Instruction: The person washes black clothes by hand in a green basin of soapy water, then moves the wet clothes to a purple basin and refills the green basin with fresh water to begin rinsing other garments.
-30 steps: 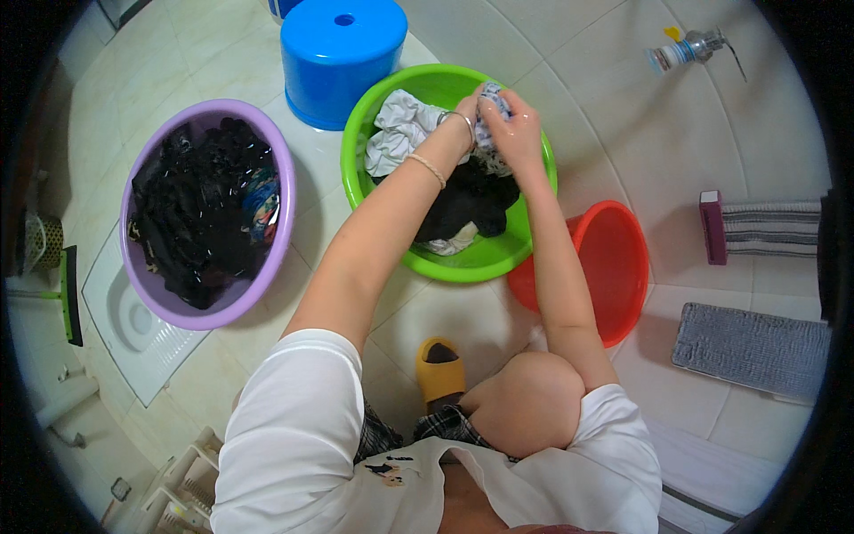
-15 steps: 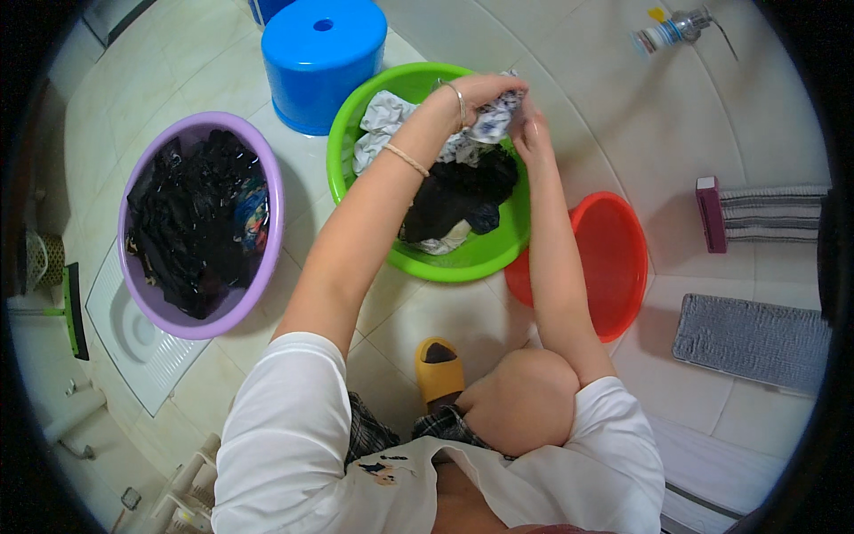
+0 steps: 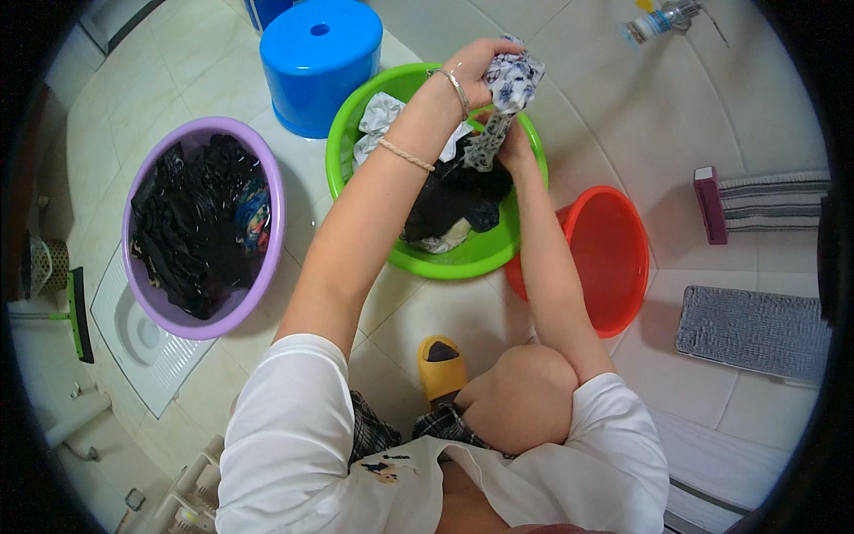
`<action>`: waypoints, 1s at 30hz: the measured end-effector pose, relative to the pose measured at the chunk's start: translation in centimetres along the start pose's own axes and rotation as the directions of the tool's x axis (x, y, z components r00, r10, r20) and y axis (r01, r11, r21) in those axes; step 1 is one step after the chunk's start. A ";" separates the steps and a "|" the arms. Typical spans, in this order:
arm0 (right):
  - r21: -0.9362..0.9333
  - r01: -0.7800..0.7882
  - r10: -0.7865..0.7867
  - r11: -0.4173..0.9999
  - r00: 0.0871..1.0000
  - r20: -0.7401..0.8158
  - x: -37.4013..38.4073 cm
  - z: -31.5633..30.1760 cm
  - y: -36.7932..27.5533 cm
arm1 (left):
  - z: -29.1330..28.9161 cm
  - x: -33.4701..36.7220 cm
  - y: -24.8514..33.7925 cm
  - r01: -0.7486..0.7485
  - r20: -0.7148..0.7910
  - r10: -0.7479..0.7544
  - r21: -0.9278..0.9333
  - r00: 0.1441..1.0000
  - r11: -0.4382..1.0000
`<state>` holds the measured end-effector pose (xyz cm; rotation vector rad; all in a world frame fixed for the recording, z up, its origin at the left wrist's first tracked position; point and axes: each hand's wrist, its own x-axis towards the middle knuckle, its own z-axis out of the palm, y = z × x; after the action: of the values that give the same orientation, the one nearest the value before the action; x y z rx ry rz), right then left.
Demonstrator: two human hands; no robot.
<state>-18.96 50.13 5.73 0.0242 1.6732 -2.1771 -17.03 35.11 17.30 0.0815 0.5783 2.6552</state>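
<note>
My left hand (image 3: 471,73) is closed around a bunched white cloth with a dark blue floral print (image 3: 516,82), held up over the far rim of a green basin (image 3: 458,264). A thin wet end of the cloth hangs down toward the basin. Just below, my right hand (image 3: 516,147) is closed at that hanging end, its fingers partly hidden behind the fabric. Inside the green basin lie black clothes (image 3: 458,198) and a crumpled white garment (image 3: 381,114) at the left side.
To the left, a purple basin (image 3: 277,200) holds dark clothes in water, partly over a squat toilet (image 3: 147,343). A blue stool (image 3: 320,76) stands behind. A red basin (image 3: 614,258) sits right of the green one. Grey mop pads (image 3: 752,331) rest at the far right.
My left hand has lifted the floral cloth up and slightly away. My right hand has shifted down and left, and the cloth now stretches down between the hands.
</note>
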 end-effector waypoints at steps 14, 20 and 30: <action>0.431 0.002 0.031 0.902 0.997 -0.070 1.1 0.2 -0.1 | -0.8 0.2 0.1 -0.169 -0.024 0.167 -0.140 0.986 0.976; 0.292 0.146 -0.152 0.945 0.988 -0.003 0.8 1.5 -5.0 | -8.5 1.3 -1.2 -0.022 -0.408 0.134 0.269 0.903 0.963; -0.889 0.337 -0.603 -0.310 0.653 0.458 1.4 3.1 -2.6 | -13.2 5.6 -7.7 -0.149 0.128 0.157 -0.069 0.979 0.986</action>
<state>-20.36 47.35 8.68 -1.1364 3.4448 -0.4190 -20.98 38.69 1.91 0.2952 0.4659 2.7865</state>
